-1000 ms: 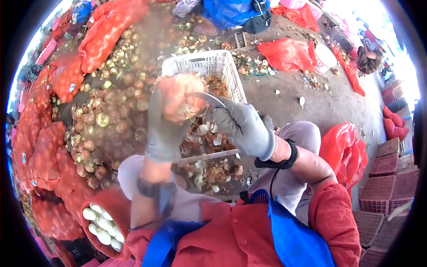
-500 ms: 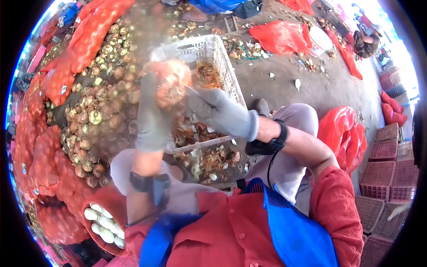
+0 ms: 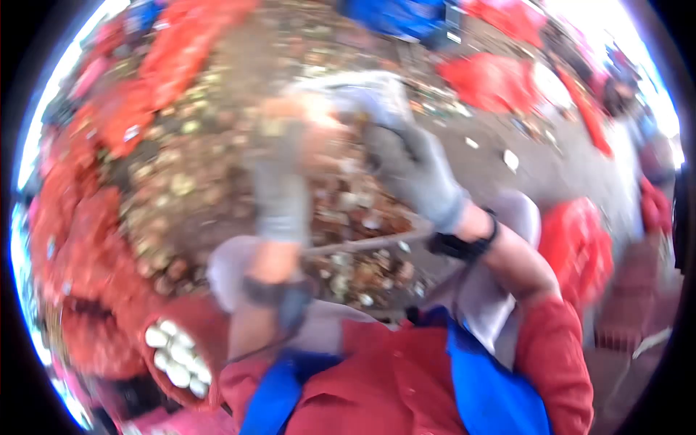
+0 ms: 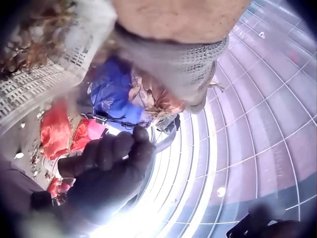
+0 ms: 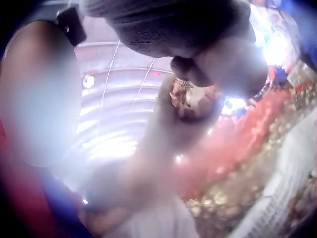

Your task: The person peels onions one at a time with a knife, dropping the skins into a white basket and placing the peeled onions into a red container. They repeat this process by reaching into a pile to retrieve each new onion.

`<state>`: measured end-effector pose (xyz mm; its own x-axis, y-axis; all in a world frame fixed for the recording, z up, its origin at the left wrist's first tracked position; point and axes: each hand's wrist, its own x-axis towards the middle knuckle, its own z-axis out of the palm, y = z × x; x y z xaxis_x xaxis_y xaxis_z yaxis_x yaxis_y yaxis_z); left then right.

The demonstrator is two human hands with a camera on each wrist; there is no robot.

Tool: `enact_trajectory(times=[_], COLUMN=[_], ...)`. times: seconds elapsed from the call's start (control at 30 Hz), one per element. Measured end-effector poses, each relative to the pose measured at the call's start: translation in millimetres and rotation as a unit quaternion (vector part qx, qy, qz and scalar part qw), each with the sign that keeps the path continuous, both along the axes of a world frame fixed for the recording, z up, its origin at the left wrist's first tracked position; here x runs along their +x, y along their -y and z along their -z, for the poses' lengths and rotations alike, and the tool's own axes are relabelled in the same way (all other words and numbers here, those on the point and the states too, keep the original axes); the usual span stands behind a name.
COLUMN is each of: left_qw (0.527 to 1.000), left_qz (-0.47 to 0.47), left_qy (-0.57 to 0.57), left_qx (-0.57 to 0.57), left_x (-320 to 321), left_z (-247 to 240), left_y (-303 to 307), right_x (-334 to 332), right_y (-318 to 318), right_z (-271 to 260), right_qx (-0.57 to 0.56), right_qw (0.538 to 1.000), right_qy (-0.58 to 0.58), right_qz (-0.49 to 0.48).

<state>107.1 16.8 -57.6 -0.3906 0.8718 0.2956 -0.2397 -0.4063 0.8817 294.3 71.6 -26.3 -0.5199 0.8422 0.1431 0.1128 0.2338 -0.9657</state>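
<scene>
My gloved left hand [image 3: 281, 188] holds a large onion [image 4: 161, 101] with papery orange-brown skin; motion blurs it in the head view. In my gloved right hand [image 3: 413, 167] is a small knife with a curved blade [image 4: 166, 141], which points toward the onion in the left wrist view. Between the two hands there is a gap in the head view, with the right hand beside the onion. From the right wrist, the onion's dry root end [image 5: 195, 99] faces the camera. Under the hands stands a white plastic crate [image 4: 42, 91] with onion skins in it.
Loose onions [image 3: 185, 181] are heaped on the ground at left, beside full red mesh sacks [image 3: 65, 225]. A red sack of peeled white onions [image 3: 177, 359] stands by my left leg. Red plastic bags [image 3: 576, 246] lie at right, near stacked crates [image 3: 631, 290].
My right hand has drawn away from the onion toward the right, opening a gap. The left hand keeps holding the onion. The head view has shifted and blurred.
</scene>
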Motion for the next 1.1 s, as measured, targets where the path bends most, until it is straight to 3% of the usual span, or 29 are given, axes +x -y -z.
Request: enact_trajectory(times=[0.1,0.13,0.2,0.27,0.3,0.33,0.43,0.5,0.53,0.6,0.7,0.73,0.77,0.8,0.9,0.97,1.03,1.1], left_qw=[0.996,0.995,0.998,0.994,0.988,0.959,0.945,0.919,0.917,0.967,0.984,0.97,0.955,0.947,0.955,0.986,0.989,0.993], left_qz=[0.081,0.082,0.017,0.016,0.094,0.16,0.162,0.294,0.301,0.233,0.087,0.029,-0.016,-0.038,-0.044,0.034,0.078,0.029], left_qy=[0.027,0.043,0.0,-0.059,0.074,0.21,0.252,0.237,0.238,0.101,-0.154,-0.239,-0.296,-0.317,-0.284,-0.146,-0.125,-0.117], left_qx=[0.021,0.03,0.059,0.091,0.103,0.107,0.131,0.111,0.11,0.019,0.024,0.024,0.019,0.015,0.068,0.078,0.026,0.019], left_x=[17,25,24,9,8,7,1,-2,-4,-12,-13,-8,-1,5,-3,-2,-7,-13], left_z=[10,10,20,18,-3,-25,-28,-18,-14,-16,-16,-20,-28,-33,-6,0,-11,0], left_y=[1,-3,-19,-25,-7,12,13,8,7,19,22,18,15,11,-13,-5,0,-1], right_x=[-9,-12,-8,-10,-12,-13,-10,-8,-3,-7,-1,4,6,4,2,8,13,16], right_y=[-5,-10,-9,-19,-13,-16,-16,-32,-40,-52,-66,-64,-48,-38,-42,-42,-37,-36], right_z=[1,21,13,20,-4,1,-9,0,3,11,26,25,5,-7,-4,-7,-13,-17], right_qx=[-0.166,-0.064,-0.117,-0.061,-0.075,-0.093,-0.098,-0.029,0.013,0.105,0.278,0.3,0.249,0.2,0.165,0.158,0.146,0.149], right_qw=[0.973,0.992,0.992,0.997,0.996,0.987,0.98,0.988,0.992,0.992,0.959,0.941,0.947,0.969,0.967,0.978,0.978,0.981], right_qy=[-0.121,-0.084,-0.015,-0.049,-0.041,-0.127,-0.172,-0.145,-0.116,-0.073,0.017,0.129,0.187,0.129,0.178,0.127,0.141,0.12], right_qz=[-0.107,-0.071,-0.036,-0.003,-0.012,0.01,-0.028,-0.051,-0.042,-0.012,0.042,0.089,0.084,0.067,0.077,0.055,0.042,0.024])
